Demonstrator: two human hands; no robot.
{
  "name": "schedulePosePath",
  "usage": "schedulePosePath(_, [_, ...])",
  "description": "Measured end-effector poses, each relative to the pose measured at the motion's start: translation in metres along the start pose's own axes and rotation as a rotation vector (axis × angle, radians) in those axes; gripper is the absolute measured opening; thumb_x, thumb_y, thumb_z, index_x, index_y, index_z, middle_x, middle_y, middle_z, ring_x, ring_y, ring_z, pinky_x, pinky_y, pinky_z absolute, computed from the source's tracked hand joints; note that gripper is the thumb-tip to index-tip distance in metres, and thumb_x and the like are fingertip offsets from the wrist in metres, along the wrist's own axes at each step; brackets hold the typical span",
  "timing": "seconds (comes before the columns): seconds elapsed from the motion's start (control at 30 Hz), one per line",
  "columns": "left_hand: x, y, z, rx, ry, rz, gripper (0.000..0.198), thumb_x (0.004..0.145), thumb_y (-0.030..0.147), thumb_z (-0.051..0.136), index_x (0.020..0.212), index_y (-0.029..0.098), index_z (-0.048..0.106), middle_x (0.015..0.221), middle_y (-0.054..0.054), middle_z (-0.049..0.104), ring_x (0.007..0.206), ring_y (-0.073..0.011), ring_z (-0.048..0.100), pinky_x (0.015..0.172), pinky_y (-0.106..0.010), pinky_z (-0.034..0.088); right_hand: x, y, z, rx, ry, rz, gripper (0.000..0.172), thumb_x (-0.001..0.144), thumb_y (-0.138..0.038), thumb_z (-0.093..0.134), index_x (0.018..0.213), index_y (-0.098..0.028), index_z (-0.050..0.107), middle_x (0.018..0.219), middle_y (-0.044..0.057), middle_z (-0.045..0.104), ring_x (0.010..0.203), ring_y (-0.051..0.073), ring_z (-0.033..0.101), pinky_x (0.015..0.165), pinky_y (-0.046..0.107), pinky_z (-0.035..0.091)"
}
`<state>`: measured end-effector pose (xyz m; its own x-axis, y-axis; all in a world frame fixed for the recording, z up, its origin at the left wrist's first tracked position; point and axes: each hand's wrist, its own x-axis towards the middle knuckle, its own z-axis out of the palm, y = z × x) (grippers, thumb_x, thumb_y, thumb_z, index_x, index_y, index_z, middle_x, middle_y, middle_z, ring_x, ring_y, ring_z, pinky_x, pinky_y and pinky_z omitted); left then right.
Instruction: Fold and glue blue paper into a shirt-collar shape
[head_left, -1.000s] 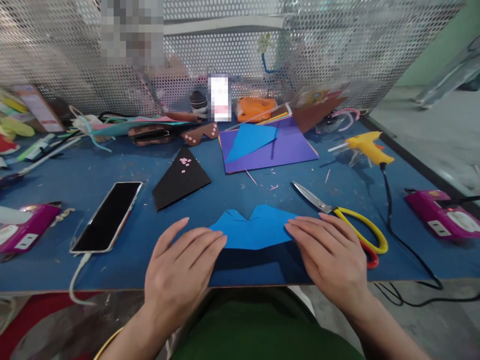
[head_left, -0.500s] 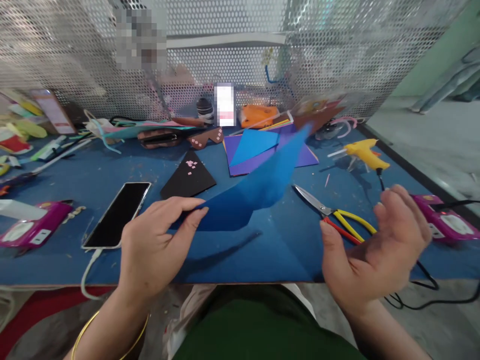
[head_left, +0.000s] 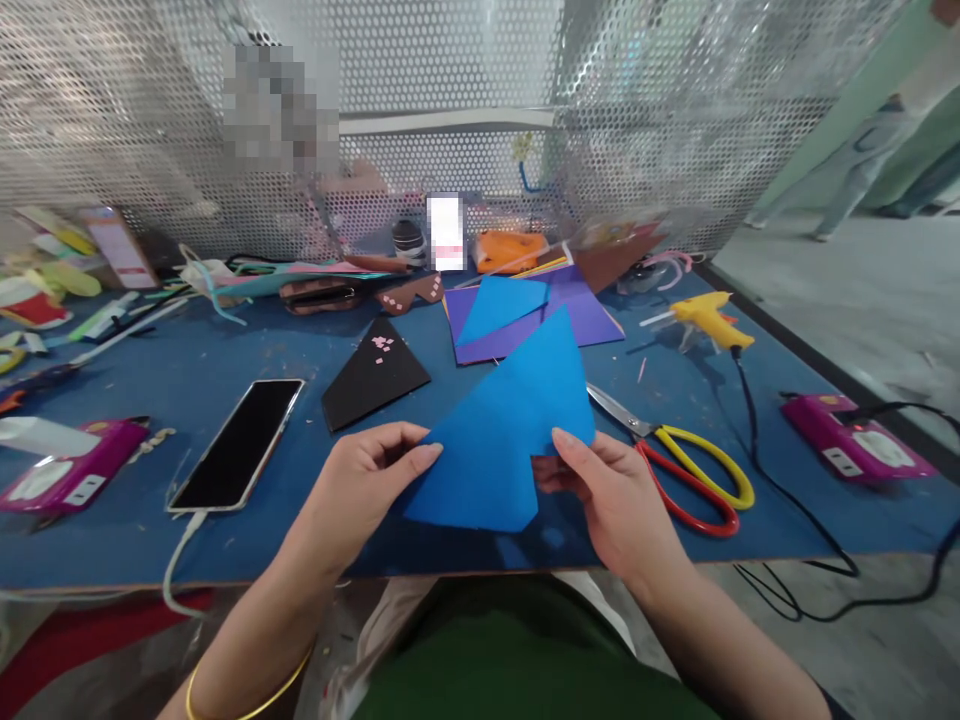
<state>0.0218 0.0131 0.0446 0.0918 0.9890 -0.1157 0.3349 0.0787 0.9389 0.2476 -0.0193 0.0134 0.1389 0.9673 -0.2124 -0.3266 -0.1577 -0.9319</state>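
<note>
One blue cut-out (head_left: 495, 430) is held above the near middle of the table (head_left: 277, 345): the left hand (head_left: 367, 480) pinches its left edge, thumb against fingers; the right hand (head_left: 611, 495) pinches its notched right side. Right lie one pair of scissors (head_left: 643, 430) (two handles) and one glue gun (head_left: 709, 318).

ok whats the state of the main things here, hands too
Blue paper: notched, held up
Left hand: pinching blue paper
Right hand: pinching blue paper
Scissors: lying, blades look shut
Flat phone: screen dark, cabled
Glue gun: set down, corded
Black sheet: lying, pink bits on top
</note>
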Motion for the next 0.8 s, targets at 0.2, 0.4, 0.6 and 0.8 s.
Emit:
schedulePosePath(0.2, [0.0, -0.001, 0.001, -0.002, -0.042, -0.039, 0.026, 0.073, 0.048, 0.075, 0.075, 0.022, 0.074, 0.069, 0.0, 0.069, 0.059, -0.0153, 0.059, 0.054, -0.026, 0.051, 0.001, 0.008, 0.002, -0.003, 0.065, -0.041, 0.033, 0.072, -0.048, 0.082, 0.059, -0.019, 0.073, 0.059, 0.004, 0.069, 0.055, 0.014, 0.061, 0.055, 0.027, 0.051])
schedulePosePath(0.4, [0.007, -0.005, -0.004, 0.029, 0.011, -0.014, 0.027, 0.071, 0.049, 0.077, 0.076, 0.022, 0.075, 0.072, 0.001, 0.07, 0.06, -0.0141, 0.059, 0.057, -0.024, 0.051, -0.008, 0.01, 0.0, 0.071, -0.15, 0.036, 0.055, 0.083, -0.068, 0.062, 0.083, -0.016, 0.079, 0.078, 0.011, 0.075, 0.066, 0.018, 0.068, 0.054, 0.027, 0.055])
schedulePosePath(0.6, [0.011, -0.006, -0.011, 0.07, 0.062, 0.022, 0.028, 0.07, 0.048, 0.078, 0.078, 0.022, 0.076, 0.075, 0.0, 0.072, 0.063, -0.0146, 0.061, 0.06, -0.024, 0.05, -0.022, 0.017, 0.006, -0.008, -0.296, 0.16, 0.037, 0.078, -0.054, 0.075, 0.075, -0.017, 0.076, 0.07, 0.006, 0.074, 0.058, 0.013, 0.066, 0.049, 0.022, 0.052])
schedulePosePath(0.8, [0.012, -0.005, -0.011, 0.066, 0.051, -0.018, 0.029, 0.065, 0.049, 0.08, 0.078, 0.023, 0.078, 0.076, 0.0, 0.075, 0.062, -0.0152, 0.062, 0.06, -0.025, 0.052, -0.024, 0.017, 0.015, -0.09, -0.264, 0.129, 0.036, 0.079, -0.05, 0.074, 0.063, -0.018, 0.072, 0.056, 0.001, 0.068, 0.048, 0.009, 0.059, 0.048, 0.02, 0.05])
